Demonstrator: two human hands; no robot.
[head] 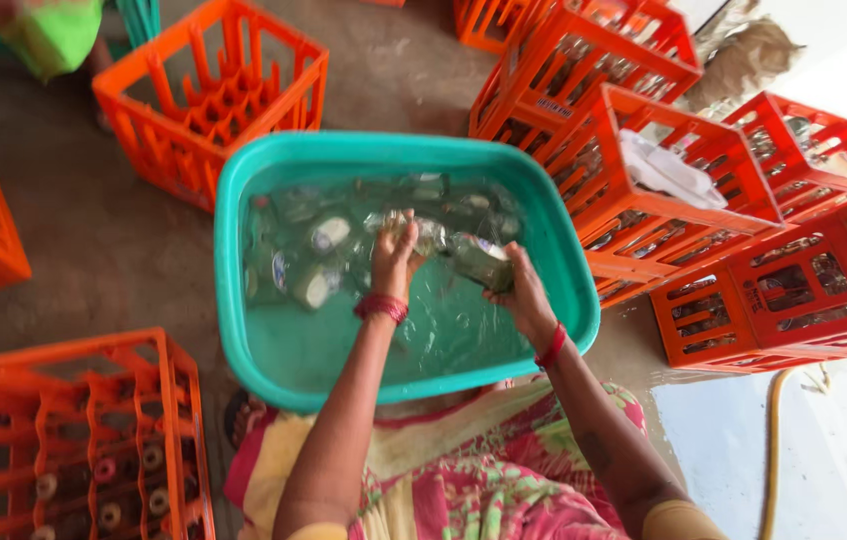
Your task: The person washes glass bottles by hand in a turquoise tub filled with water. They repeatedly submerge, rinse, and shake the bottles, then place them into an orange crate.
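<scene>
Both hands [393, 262], wet clear glass bottle [463, 252]

We wear a red bangle on each wrist, one at the left hand [395, 262] and one at the right hand [523, 295]. Both forearms are bare; at six o'clock lies our pink, yellow and green patterned cloth [463, 480].

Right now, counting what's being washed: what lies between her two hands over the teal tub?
In the head view, one glass bottle spans left hand to right hand, over the tub.
</scene>
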